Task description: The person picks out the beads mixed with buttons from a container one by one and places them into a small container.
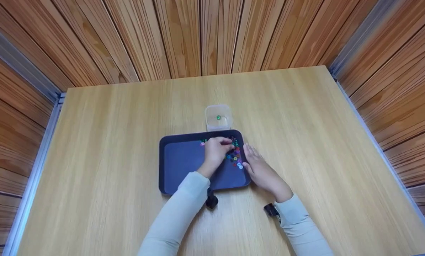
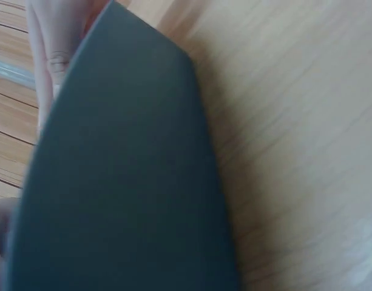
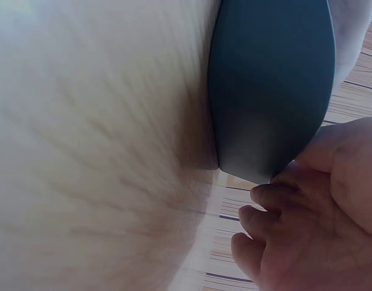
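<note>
Wood-plank walls (image 1: 184, 42) stand around a pale wooden table (image 1: 109, 149), with twelve o'clock taken as straight away from the person. Two pale sleeves (image 1: 178, 217) come in, one from seven o'clock and one from five, toward a dark tray (image 1: 182, 163) whose long axis runs roughly from nine to three. Its left portion is bare. The right hand (image 1: 264, 172) lies outside the tray's three o'clock wall, fingers fairly straight and resting along it. The left hand (image 1: 215, 152) reaches over the tray, thumb and forefinger brought close together — whether a piece is pinched between them, I cannot tell. Just past the far rim, a little to the one o'clock side of the tray's middle, stands a clear box (image 1: 212, 125). Smallest are the coloured beads (image 1: 235, 158), mostly strewn along the tray's three o'clock end, with a few by its far wall at nine o'clock from the left fingertips. From those same fingertips the main scatter spreads round from one o'clock to about five, some of it right beside them, while the box lies at eleven; the left hand is nearer to both — the right has the tray wall between it and the beads. One green bead (image 1: 218, 117) sits inside the box.
</note>
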`<control>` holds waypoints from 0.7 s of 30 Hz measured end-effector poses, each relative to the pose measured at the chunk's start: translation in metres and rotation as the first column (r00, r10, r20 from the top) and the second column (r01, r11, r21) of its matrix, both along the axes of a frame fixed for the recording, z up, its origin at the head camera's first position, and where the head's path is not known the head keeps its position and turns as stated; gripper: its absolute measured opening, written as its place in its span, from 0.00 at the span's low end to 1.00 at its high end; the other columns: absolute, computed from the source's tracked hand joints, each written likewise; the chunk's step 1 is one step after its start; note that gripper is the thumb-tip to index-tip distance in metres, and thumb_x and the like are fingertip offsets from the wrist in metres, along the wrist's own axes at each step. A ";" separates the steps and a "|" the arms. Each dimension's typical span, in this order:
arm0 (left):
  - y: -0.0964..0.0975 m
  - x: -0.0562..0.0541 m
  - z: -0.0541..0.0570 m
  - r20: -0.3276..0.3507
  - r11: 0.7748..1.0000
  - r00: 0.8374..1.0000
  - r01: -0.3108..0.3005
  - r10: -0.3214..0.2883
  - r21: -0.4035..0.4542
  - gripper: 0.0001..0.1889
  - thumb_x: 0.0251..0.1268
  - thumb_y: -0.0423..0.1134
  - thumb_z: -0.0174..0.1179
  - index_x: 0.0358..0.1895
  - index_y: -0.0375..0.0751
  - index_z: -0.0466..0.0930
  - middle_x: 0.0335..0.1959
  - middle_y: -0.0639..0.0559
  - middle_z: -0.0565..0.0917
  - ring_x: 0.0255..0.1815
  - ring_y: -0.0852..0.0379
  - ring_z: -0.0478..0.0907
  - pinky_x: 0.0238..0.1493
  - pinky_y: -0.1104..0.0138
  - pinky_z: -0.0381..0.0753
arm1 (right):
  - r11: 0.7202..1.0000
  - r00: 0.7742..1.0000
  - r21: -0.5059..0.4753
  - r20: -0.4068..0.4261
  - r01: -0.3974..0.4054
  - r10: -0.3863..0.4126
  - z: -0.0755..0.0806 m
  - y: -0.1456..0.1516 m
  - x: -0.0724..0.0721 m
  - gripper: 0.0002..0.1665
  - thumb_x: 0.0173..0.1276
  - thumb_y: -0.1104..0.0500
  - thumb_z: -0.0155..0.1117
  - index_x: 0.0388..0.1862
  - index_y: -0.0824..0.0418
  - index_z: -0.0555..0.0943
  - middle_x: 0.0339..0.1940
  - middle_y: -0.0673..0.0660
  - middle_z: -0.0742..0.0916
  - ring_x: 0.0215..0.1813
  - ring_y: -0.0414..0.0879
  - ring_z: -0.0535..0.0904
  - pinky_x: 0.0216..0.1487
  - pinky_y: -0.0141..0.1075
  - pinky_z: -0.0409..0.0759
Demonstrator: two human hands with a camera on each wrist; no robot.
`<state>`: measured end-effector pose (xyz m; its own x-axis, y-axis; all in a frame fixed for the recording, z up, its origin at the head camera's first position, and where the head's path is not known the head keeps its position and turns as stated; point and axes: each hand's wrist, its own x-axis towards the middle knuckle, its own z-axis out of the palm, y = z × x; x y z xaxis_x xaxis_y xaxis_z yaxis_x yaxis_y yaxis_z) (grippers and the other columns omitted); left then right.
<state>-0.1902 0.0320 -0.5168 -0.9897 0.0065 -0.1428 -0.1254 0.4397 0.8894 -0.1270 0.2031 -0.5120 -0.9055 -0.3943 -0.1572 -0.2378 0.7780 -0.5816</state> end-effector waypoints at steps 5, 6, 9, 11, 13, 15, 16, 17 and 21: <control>0.003 0.001 -0.002 0.000 0.999 1.000 0.020 -0.020 -0.027 0.08 0.59 0.34 0.71 0.41 0.38 0.90 0.42 0.46 0.90 0.48 0.53 0.86 0.52 0.63 0.83 | 1.000 1.000 -0.004 0.003 0.008 -0.008 0.001 0.000 -0.001 0.36 0.82 0.58 0.42 0.79 0.70 0.43 0.81 0.69 0.52 0.82 0.64 0.45 0.81 0.56 0.46; 0.004 0.001 -0.002 0.004 0.999 1.000 0.028 -0.028 -0.036 0.08 0.59 0.34 0.71 0.42 0.38 0.90 0.42 0.46 0.90 0.48 0.53 0.86 0.52 0.64 0.83 | 1.000 1.000 -0.005 0.005 0.010 -0.010 0.001 0.000 -0.001 0.36 0.82 0.58 0.42 0.79 0.70 0.43 0.81 0.69 0.52 0.82 0.64 0.45 0.81 0.56 0.46; 0.005 0.002 -0.003 0.012 0.996 0.999 0.050 -0.049 -0.069 0.08 0.60 0.35 0.70 0.43 0.39 0.90 0.43 0.47 0.90 0.49 0.54 0.86 0.52 0.65 0.84 | 1.000 1.000 -0.004 0.010 0.011 -0.011 0.000 0.000 -0.001 0.36 0.82 0.59 0.41 0.79 0.69 0.42 0.81 0.69 0.52 0.82 0.64 0.44 0.81 0.56 0.45; 0.007 0.001 -0.005 0.021 0.995 0.998 0.059 -0.058 -0.086 0.08 0.61 0.35 0.69 0.43 0.39 0.90 0.44 0.47 0.90 0.49 0.54 0.86 0.53 0.65 0.84 | 1.000 1.000 -0.005 0.014 0.013 -0.013 0.000 -0.001 0.000 0.36 0.82 0.59 0.41 0.79 0.70 0.42 0.81 0.68 0.51 0.82 0.64 0.44 0.81 0.56 0.45; 0.009 0.001 -0.006 0.022 0.993 0.998 0.062 -0.060 -0.099 0.08 0.61 0.34 0.69 0.43 0.39 0.89 0.44 0.47 0.90 0.49 0.54 0.86 0.53 0.65 0.84 | 1.000 1.000 -0.005 0.020 0.014 -0.014 0.000 0.000 0.000 0.36 0.82 0.59 0.41 0.79 0.69 0.42 0.82 0.68 0.51 0.82 0.64 0.44 0.81 0.56 0.45; 0.011 0.000 -0.006 0.012 0.992 0.998 0.061 -0.060 -0.115 0.07 0.61 0.33 0.68 0.42 0.39 0.89 0.43 0.47 0.90 0.49 0.54 0.86 0.53 0.65 0.84 | 1.000 0.999 -0.005 0.028 0.016 -0.016 0.001 0.000 0.001 0.36 0.82 0.58 0.41 0.79 0.69 0.42 0.82 0.67 0.50 0.83 0.63 0.43 0.81 0.55 0.45; 0.012 0.000 -0.006 0.008 0.991 0.998 0.060 -0.059 -0.122 0.07 0.61 0.33 0.68 0.42 0.39 0.89 0.43 0.47 0.90 0.48 0.54 0.86 0.52 0.65 0.84 | 1.000 0.999 -0.003 0.032 0.018 -0.018 0.002 0.000 0.001 0.36 0.82 0.58 0.41 0.79 0.68 0.42 0.82 0.67 0.50 0.83 0.63 0.43 0.81 0.55 0.45; 0.013 0.000 -0.006 0.001 0.990 0.998 0.059 -0.060 -0.129 0.06 0.61 0.33 0.68 0.41 0.40 0.90 0.42 0.47 0.90 0.48 0.54 0.86 0.52 0.65 0.84 | 1.000 0.999 -0.002 0.034 0.020 -0.020 0.002 0.000 0.001 0.35 0.82 0.58 0.41 0.79 0.68 0.42 0.82 0.67 0.50 0.83 0.63 0.43 0.81 0.55 0.45; 0.011 0.000 -0.006 -0.023 0.990 0.999 0.044 -0.048 -0.130 0.05 0.60 0.32 0.69 0.39 0.40 0.90 0.40 0.48 0.91 0.46 0.54 0.86 0.50 0.65 0.84 | 1.000 1.000 0.003 0.018 0.015 -0.015 0.001 -0.001 0.001 0.35 0.82 0.58 0.41 0.79 0.69 0.43 0.82 0.68 0.51 0.82 0.63 0.44 0.81 0.55 0.46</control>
<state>-0.1903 0.0430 -0.5229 -0.9922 0.0351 -0.1200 -0.0803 0.5564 0.8270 -0.1261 0.2022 -0.5106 -0.9083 -0.3800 -0.1749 -0.2151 0.7829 -0.5838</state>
